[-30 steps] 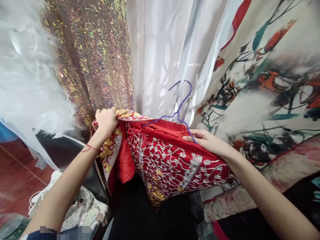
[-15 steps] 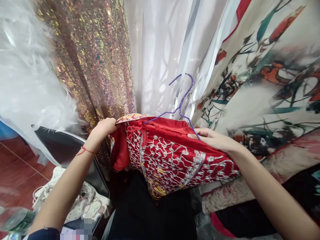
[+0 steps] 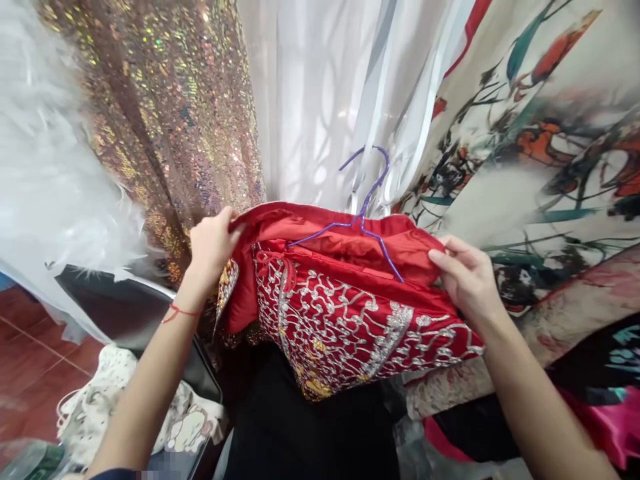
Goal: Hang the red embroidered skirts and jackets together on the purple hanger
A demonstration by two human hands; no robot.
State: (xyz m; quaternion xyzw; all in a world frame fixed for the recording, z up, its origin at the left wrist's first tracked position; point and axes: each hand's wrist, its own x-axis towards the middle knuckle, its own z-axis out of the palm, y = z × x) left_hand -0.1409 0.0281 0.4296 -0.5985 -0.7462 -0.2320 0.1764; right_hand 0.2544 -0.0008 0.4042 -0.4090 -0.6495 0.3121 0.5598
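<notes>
A red embroidered garment (image 3: 340, 313) with silver and gold patterning lies across my lap, its red lining showing along the raised upper edge. Inside its opening sits a purple clothes hanger (image 3: 361, 217), hook upward, its two arms reaching down into the fabric. My left hand (image 3: 213, 243) pinches the garment's edge at the left. At the right end, my right hand (image 3: 467, 277) grips the same lifted edge between thumb and fingers. Red cord loops (image 3: 290, 270) hang at the garment's left part.
Behind hang a sequined gold cloth (image 3: 175, 120), sheer white fabric (image 3: 310, 100) and a floral-print cloth (image 3: 550, 153). White feathers (image 3: 65, 147) fill the upper left. A dark chair (image 3: 115, 307) with a white printed cloth (image 3: 110, 387) on it stands at lower left.
The garment's far edge has been lifted and spread, showing more red lining. My right hand has moved right, off the hanger's arm, onto that edge. My left hand has risen slightly.
</notes>
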